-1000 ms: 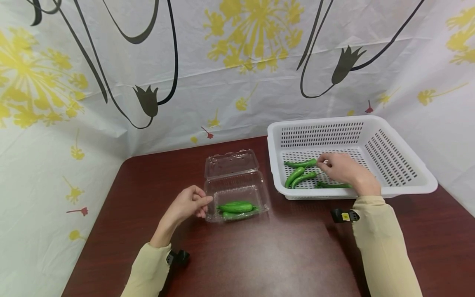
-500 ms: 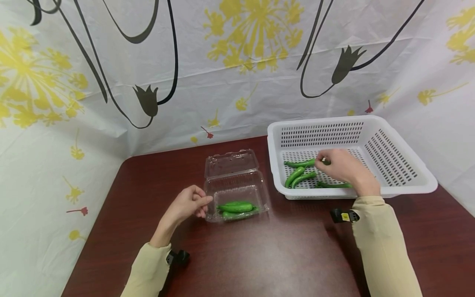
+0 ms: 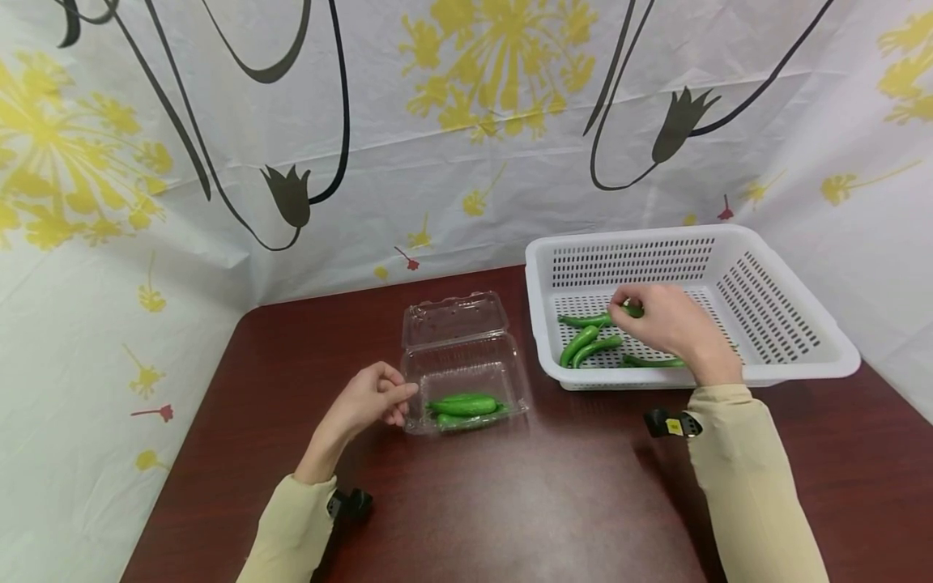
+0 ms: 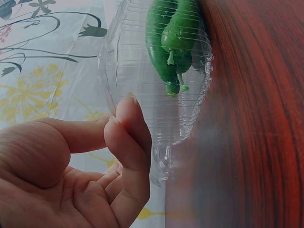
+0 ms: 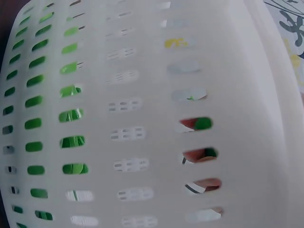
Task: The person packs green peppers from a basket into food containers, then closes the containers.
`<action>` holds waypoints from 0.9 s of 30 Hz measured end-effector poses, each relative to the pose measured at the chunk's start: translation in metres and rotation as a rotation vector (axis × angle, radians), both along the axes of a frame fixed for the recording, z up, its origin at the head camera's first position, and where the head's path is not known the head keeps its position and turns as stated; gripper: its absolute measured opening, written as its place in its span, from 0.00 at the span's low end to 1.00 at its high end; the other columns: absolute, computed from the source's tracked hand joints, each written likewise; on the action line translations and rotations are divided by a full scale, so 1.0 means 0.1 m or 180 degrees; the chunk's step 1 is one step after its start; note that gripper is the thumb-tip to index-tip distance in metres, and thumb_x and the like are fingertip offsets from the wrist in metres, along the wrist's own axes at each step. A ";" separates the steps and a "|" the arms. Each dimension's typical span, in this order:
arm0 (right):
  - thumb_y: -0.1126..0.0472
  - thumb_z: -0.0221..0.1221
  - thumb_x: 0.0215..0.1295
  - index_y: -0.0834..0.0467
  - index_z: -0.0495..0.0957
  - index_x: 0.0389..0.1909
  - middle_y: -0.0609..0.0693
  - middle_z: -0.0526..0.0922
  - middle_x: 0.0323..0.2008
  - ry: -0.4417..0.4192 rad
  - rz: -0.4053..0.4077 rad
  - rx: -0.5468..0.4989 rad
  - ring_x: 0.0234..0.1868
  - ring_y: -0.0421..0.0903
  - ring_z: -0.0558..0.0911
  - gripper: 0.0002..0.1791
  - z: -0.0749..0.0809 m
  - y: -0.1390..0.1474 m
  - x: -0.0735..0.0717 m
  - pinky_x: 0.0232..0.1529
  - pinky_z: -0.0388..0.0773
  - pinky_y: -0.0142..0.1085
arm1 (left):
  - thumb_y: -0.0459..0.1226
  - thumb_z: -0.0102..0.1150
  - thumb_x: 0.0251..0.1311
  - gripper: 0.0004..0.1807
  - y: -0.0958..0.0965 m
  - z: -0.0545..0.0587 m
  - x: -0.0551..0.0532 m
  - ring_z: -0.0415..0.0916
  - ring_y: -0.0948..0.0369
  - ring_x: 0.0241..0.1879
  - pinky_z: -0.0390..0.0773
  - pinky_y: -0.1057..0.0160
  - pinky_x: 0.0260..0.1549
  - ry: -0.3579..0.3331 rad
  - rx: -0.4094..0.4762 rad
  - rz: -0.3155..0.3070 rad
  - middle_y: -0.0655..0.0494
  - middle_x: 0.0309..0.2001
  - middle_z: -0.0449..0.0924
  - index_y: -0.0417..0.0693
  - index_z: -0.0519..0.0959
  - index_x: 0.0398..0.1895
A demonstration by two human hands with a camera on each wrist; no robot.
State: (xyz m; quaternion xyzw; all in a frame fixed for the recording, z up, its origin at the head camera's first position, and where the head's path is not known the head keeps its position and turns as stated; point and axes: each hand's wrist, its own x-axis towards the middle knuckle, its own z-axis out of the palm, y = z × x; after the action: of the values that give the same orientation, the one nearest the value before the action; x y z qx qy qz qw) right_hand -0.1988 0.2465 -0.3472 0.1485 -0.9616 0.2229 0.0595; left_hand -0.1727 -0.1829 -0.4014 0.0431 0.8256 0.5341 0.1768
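My left hand (image 3: 375, 397) pinches the left rim of a clear plastic clamshell box (image 3: 466, 356) between thumb and index finger. The box lies with its lid folded back, and green chili peppers (image 3: 466, 405) rest along its near side. They show through the ribbed wall in the left wrist view. Over the white slotted basket (image 3: 539, 324), my right hand (image 3: 670, 324) grips a green chili pepper (image 3: 632, 309), mostly hidden by the fingers. Several more peppers (image 3: 598, 351) lie on the basket floor. The basket wall fills the right wrist view, with fingers glimpsed through its slots.
A dark red wooden table (image 3: 510, 502) carries both containers. Behind it hangs a white patterned sheet (image 3: 437, 178). The basket's raised near rim (image 3: 787, 372) runs beneath my right forearm.
My right hand has risen slightly and shifted left with a chili pepper in its fingers, above the basket floor. My left hand and the clamshell have stayed in place.
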 end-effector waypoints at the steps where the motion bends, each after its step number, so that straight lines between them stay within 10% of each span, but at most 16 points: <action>1: 0.61 0.55 0.67 0.55 0.81 0.37 0.47 0.78 0.25 0.0013 0.0002 -0.0002 0.22 0.44 0.70 0.07 0.00 -0.01 0.00 0.27 0.66 0.39 | 0.35 0.60 0.71 0.14 0.00 0.00 0.00 0.77 0.60 0.20 0.82 0.59 0.25 0.0002 -0.0002 0.0000 0.47 0.24 0.79 0.32 0.68 0.45; 27: 0.61 0.58 0.66 0.53 0.82 0.37 0.44 0.76 0.21 0.0388 0.0205 0.0025 0.21 0.43 0.69 0.05 0.10 -0.27 0.08 0.25 0.67 0.40 | 0.35 0.61 0.71 0.14 0.00 -0.01 0.01 0.77 0.60 0.19 0.82 0.58 0.25 0.0032 0.0001 -0.0001 0.47 0.24 0.79 0.32 0.68 0.45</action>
State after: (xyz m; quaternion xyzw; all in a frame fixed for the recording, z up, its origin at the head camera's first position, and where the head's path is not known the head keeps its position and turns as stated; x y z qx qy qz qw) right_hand -0.1904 0.2198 -0.3373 0.1929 -0.9518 0.2114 0.1101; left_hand -0.1719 -0.1826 -0.4022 0.0460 0.8264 0.5340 0.1727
